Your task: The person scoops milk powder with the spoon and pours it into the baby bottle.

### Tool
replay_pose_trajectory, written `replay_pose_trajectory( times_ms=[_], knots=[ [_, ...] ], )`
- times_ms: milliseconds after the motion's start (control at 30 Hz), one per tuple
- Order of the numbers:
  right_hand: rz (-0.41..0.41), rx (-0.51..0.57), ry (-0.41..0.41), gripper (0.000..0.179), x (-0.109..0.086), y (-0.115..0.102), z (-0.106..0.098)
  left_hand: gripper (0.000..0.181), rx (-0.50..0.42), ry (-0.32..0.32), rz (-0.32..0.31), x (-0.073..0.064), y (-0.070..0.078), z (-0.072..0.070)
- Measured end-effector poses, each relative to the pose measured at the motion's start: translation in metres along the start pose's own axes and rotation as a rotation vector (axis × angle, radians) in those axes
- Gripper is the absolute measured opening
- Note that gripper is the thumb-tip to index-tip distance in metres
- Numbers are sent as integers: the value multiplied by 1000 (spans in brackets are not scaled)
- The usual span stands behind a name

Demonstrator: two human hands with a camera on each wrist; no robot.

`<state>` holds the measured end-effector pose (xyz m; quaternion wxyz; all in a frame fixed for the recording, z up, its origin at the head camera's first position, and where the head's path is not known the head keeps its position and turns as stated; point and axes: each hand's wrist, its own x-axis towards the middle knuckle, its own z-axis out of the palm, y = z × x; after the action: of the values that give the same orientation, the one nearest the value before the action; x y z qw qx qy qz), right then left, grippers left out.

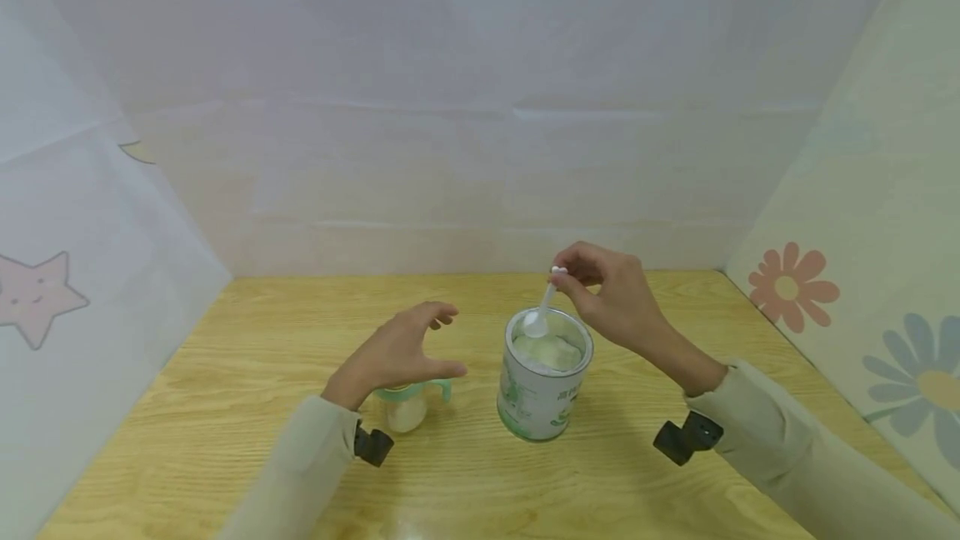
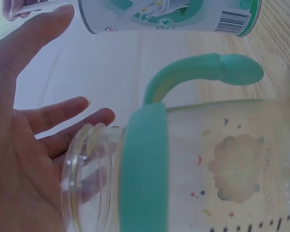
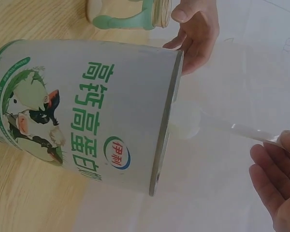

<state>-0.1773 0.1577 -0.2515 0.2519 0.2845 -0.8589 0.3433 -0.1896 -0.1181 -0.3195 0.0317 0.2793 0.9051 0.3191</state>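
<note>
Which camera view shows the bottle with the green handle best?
The left wrist view: the bottle is close up, showing clear neck, green handle and printed marks, though cropped. The head view shows it small, partly hidden by the left hand; the right wrist view only part, cut off at the top.

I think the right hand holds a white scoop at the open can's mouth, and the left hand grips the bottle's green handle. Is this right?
Not quite: the left hand does not grip the green handle. The left wrist view shows the handle free, the hand near the bottle. The right hand holds the white scoop at the mouth of the open can.
</note>
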Motion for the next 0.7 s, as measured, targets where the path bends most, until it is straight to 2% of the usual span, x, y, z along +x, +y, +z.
replay_pose_trajectory(
  times_ms=[267,700],
  knots=[
    [2,-25,-4,6,-4,3,0,76,-44,-10,22,3,5,7],
    [-7,-43,-44,7,-13,15,1,79,-92,-64,35,9,16,18]
  ],
)
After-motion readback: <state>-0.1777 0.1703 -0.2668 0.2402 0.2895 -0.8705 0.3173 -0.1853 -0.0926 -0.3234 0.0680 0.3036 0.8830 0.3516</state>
